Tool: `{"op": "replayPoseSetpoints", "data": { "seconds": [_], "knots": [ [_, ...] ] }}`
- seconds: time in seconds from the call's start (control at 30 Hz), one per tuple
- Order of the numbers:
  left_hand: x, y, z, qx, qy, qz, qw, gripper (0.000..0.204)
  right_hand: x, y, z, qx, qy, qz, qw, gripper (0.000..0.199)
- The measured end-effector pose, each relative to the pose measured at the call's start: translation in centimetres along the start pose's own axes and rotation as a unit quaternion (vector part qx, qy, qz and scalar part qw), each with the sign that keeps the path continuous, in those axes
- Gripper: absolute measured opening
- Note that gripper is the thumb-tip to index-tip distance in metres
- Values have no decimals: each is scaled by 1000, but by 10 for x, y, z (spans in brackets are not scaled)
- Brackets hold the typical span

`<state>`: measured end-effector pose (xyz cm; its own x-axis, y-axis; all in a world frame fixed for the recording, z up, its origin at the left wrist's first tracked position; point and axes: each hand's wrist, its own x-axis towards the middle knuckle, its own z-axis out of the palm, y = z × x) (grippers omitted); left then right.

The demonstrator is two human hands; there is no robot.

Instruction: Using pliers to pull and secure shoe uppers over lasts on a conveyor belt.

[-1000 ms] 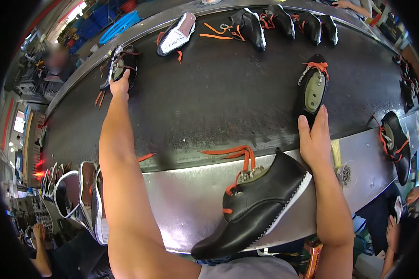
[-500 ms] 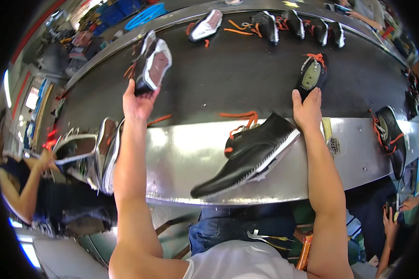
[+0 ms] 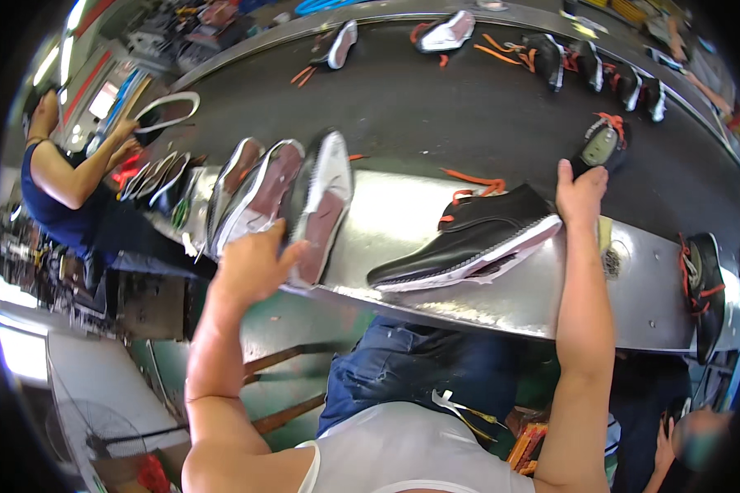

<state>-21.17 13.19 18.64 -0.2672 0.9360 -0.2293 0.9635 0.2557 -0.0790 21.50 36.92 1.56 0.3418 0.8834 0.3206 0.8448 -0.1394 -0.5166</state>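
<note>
My left hand (image 3: 255, 263) is closed around the heel end of a black shoe (image 3: 327, 193) with a white rim and a brownish underside, standing on its side at the metal ledge. Two similar shoes, a white-rimmed shoe (image 3: 263, 193) and a darker-edged shoe (image 3: 232, 181), lean beside it to the left. My right hand (image 3: 582, 191) grips the heel of a dark shoe (image 3: 602, 146) with orange laces and an olive panel, over the black belt. Between my arms, a black shoe (image 3: 469, 242) with orange laces lies on the ledge, its toe pointing left.
The metal ledge (image 3: 386, 197) runs in front of the black belt (image 3: 403, 115). Along the far edge lie a shoe (image 3: 337, 45), a white-bottomed shoe (image 3: 446, 34) and several laced shoes (image 3: 547, 62). Another shoe (image 3: 703, 287) sits at right. At left, a person (image 3: 66, 177) handles a white loop.
My left hand has come back from over the belt to the near ledge with its shoe, beside the others. My right hand keeps hold of the laced shoe. The view has shifted left.
</note>
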Motion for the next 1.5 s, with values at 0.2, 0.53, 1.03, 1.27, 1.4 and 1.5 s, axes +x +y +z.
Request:
{"op": "replayPoseSetpoints", "data": {
  "seconds": [0.2, 0.53, 1.03, 1.27, 1.4, 1.5],
  "knots": [
    [204, 80, -70, -80, 106, 168, 977, 66, -7, -11, -14, 18, -5, 21, 1000, 93],
    [538, 222, -2, -342, 322, -115, 875, 98, -25, -30, -22, 31, -12, 16, 999, 94],
    [221, 88, -60, -201, 91, 249, 943, 65, -15, 1, 2, -7, 44, 15, 999, 90],
    [13, 8, -11, -235, 94, 135, 958, 57, -88, -34, -80, 271, -18, -22, 962, 66],
    [-18, 19, 30, 31, 370, 271, 888, 49, -176, 10, -159, 314, -55, -147, 936, 46],
    [-16, 83, 31, -124, 387, 342, 847, 55, -267, 38, -221, 310, -236, -102, 915, 35]
  ]
}}
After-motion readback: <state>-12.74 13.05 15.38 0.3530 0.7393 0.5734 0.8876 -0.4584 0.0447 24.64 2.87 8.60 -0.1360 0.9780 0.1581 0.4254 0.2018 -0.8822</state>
